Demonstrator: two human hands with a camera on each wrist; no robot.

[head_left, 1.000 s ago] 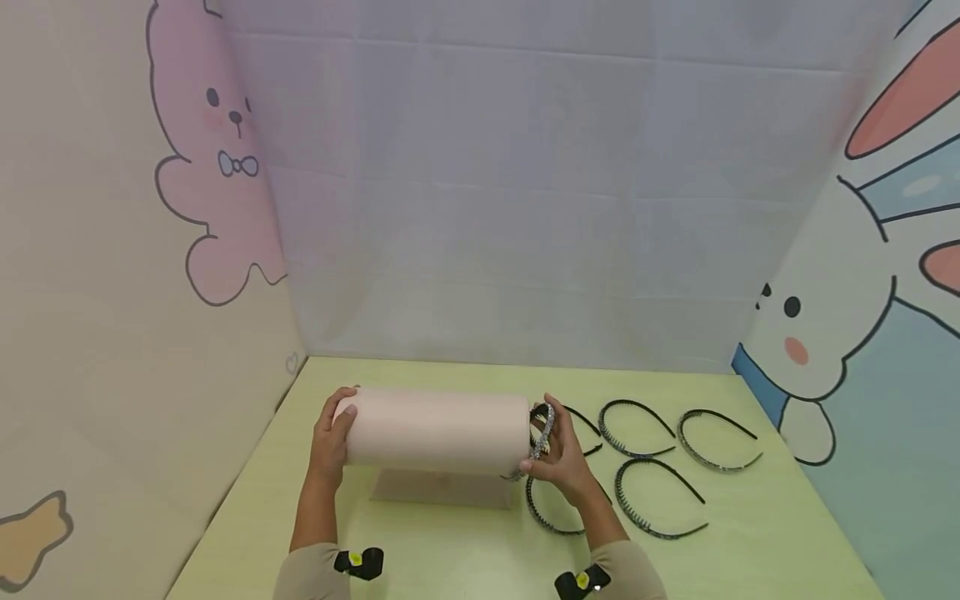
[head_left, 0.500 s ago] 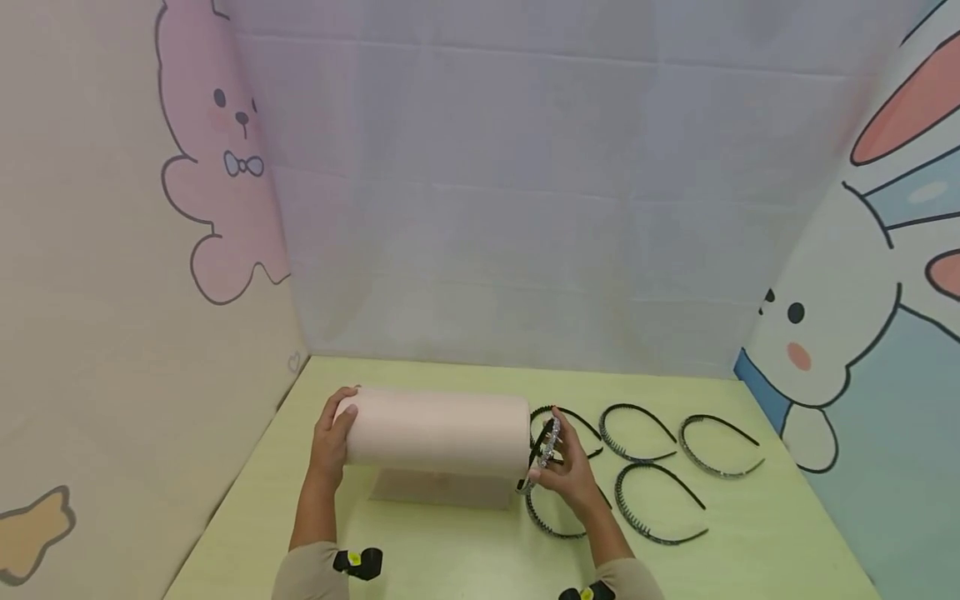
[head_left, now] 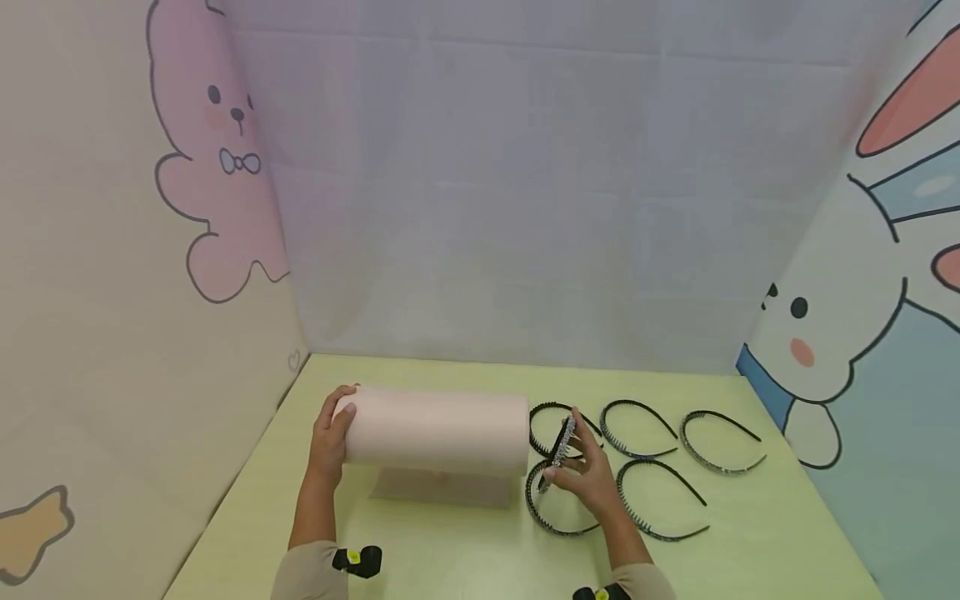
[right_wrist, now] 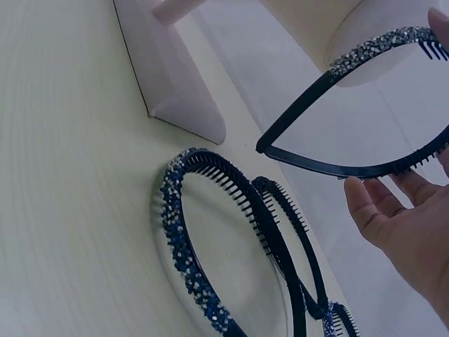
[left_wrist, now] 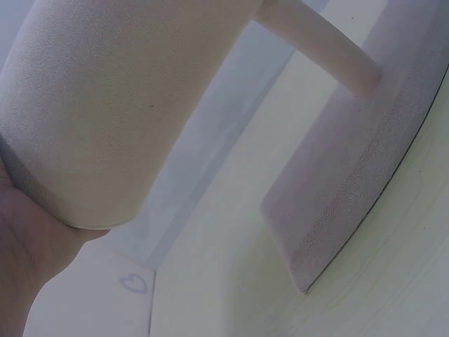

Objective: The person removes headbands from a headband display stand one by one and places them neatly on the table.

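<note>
My left hand (head_left: 328, 437) grips the left end of a pale pink padded cylinder (head_left: 442, 429), thumb over its front edge. A post (left_wrist: 323, 45) joins this headband stand to a flat, slanted-edged base (left_wrist: 337, 168), as the left wrist view shows. No headband sits on the cylinder. Just right of its right end, my right hand (head_left: 596, 483) holds a black toothed headband (head_left: 560, 450) with silver glittering stones between thumb and fingers. In the right wrist view this headband (right_wrist: 375, 49) is raised, its tips close together, with fingertips (right_wrist: 358, 193) under its lower arm.
Several more black toothed headbands lie on the pale green table (head_left: 487, 558) to the right, among them one under my right hand (head_left: 542, 518), one at the front right (head_left: 637, 518) and one farthest right (head_left: 701, 457). A pale curtain (head_left: 480, 208) hangs behind; printed walls flank the table.
My right hand has drawn the headband away from the cylinder's right end, moving it to the right and turning it. My left hand stays on the left end.
</note>
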